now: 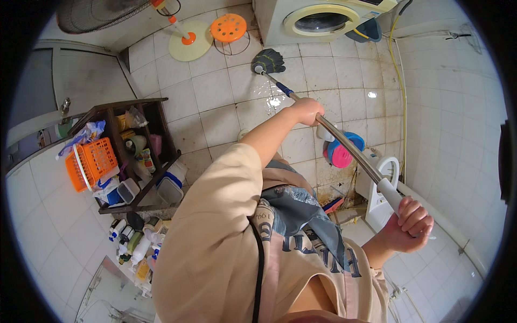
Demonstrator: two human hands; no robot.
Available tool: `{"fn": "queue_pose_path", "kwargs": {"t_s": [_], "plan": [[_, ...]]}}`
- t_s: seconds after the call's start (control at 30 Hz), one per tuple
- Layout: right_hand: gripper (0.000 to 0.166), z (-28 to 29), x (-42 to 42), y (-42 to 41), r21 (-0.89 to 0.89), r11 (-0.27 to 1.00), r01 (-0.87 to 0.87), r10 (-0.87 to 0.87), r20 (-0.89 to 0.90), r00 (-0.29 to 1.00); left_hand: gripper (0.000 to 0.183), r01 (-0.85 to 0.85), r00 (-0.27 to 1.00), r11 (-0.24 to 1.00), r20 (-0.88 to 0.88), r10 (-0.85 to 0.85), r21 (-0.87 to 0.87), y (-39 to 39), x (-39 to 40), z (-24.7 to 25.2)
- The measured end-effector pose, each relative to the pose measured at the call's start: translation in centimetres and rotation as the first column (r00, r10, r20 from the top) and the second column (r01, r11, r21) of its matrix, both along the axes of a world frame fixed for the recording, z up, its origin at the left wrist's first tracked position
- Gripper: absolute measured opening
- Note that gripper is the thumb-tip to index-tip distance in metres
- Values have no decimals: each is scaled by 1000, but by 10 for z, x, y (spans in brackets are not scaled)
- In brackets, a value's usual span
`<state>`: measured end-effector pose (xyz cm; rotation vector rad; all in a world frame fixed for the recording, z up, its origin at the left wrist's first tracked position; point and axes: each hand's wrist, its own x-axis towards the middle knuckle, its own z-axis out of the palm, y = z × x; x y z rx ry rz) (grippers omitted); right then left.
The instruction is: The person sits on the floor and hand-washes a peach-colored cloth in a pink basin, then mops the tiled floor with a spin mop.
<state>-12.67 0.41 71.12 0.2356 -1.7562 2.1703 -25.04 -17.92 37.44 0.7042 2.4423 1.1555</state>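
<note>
My left hand (307, 111) is closed around the steel middle of the mop handle (351, 147). My right hand (410, 226) grips the white sleeve (388, 194) at the handle's upper end. The handle slants away from my body, with a blue collar (284, 89) low on it. At its far end the dark grey-green mop head (271, 60) lies on the white floor tiles (212, 87), between the stool and the washing machine. Beside the mop head, the tiles shine as if wet.
An orange stool (228, 28) and a fan base (190, 41) stand beyond, near a washing machine (321, 20). A dark wooden shelf (139, 107) with an orange basket (92, 161) is at left. Blue and pink basins (341, 156) lie right, before a yellow hose (398, 80).
</note>
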Motion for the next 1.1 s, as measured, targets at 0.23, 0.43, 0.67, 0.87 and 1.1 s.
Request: {"fn": "queue_pose_path", "kwargs": {"t_s": [0.23, 0.43, 0.67, 0.87, 1.1], "plan": [[31, 8, 23, -45, -24, 942, -333, 333, -30, 943, 17, -258, 966, 964, 45, 255, 63, -71, 115, -3], [36, -22, 12, -69, -156, 813, -560, 575, 66, 816, 28, -477, 855, 876, 192, 482, -78, -115, 198, -3], [32, -57, -29, -66, -252, 480, -841, 875, 62, 481, 15, -631, 686, 743, 289, 668, -223, -113, 247, -32], [27, -32, -78, -5, -119, 327, -938, 939, -71, 336, 25, -687, 719, 727, 128, 683, -16, -45, 187, -15], [34, 3, -113, 96, 17, 407, -913, 902, -166, 399, 32, -603, 798, 788, 131, 589, 129, 68, 81, -3]]}}
